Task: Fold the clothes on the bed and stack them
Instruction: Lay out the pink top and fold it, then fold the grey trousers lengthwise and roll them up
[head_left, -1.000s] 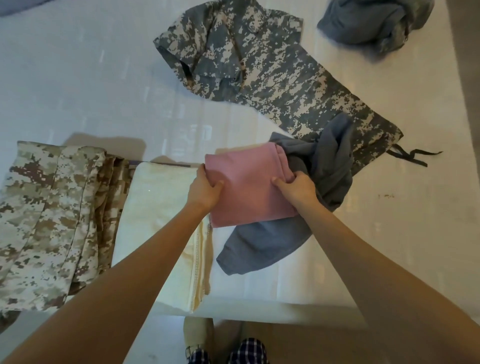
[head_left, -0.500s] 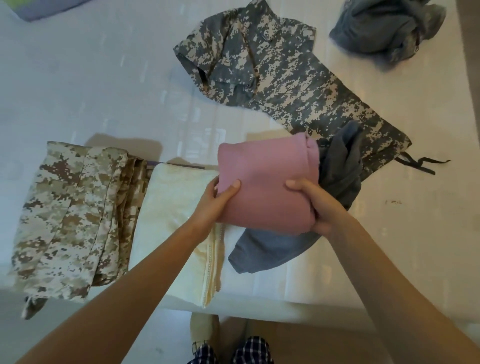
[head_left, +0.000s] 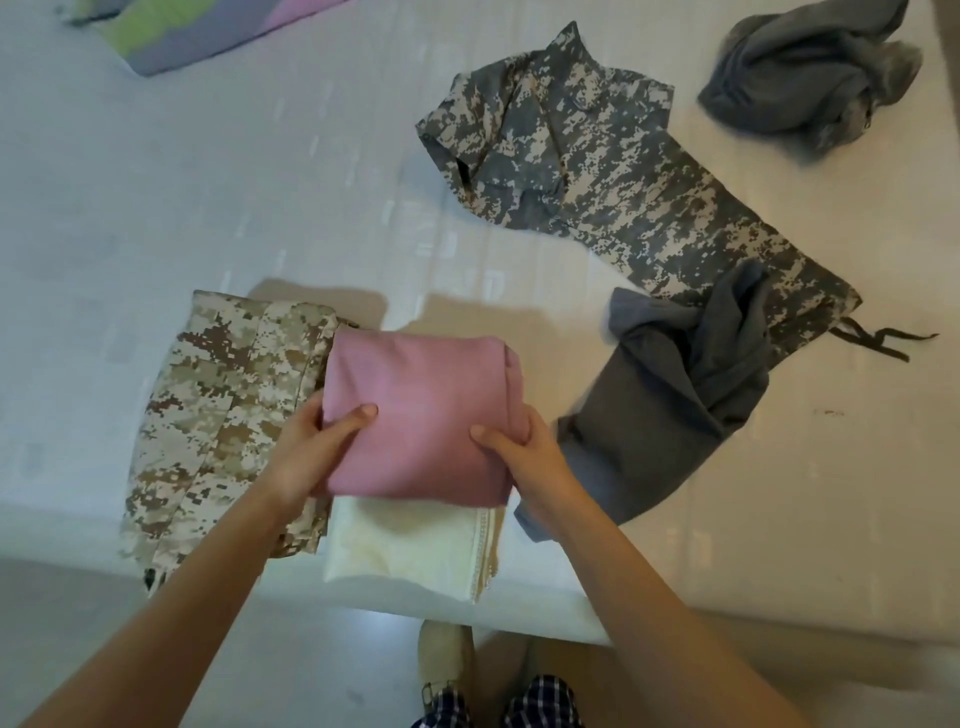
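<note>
A folded pink garment (head_left: 423, 410) sits over the folded cream cloth (head_left: 410, 545) near the bed's front edge. My left hand (head_left: 311, 452) grips its left side with the thumb on top. On the right side, my right hand (head_left: 524, 457) grips it the same way. A folded tan camouflage garment (head_left: 218, 415) lies just left of the cream cloth. To the right, an unfolded dark grey garment (head_left: 670, 410) lies crumpled. Behind it, a grey camouflage garment (head_left: 597, 171) is spread out.
A bunched grey garment (head_left: 805, 78) lies at the back right of the white bed (head_left: 208, 208). A green, purple and pink striped cloth (head_left: 197, 26) shows at the top left. The bed's front edge runs just below the cream cloth; my feet and checked trousers are beneath it.
Both hands have carried the folded pink garment leftward, off the dark grey garment and over the cream cloth. The grey garment now lies uncovered.
</note>
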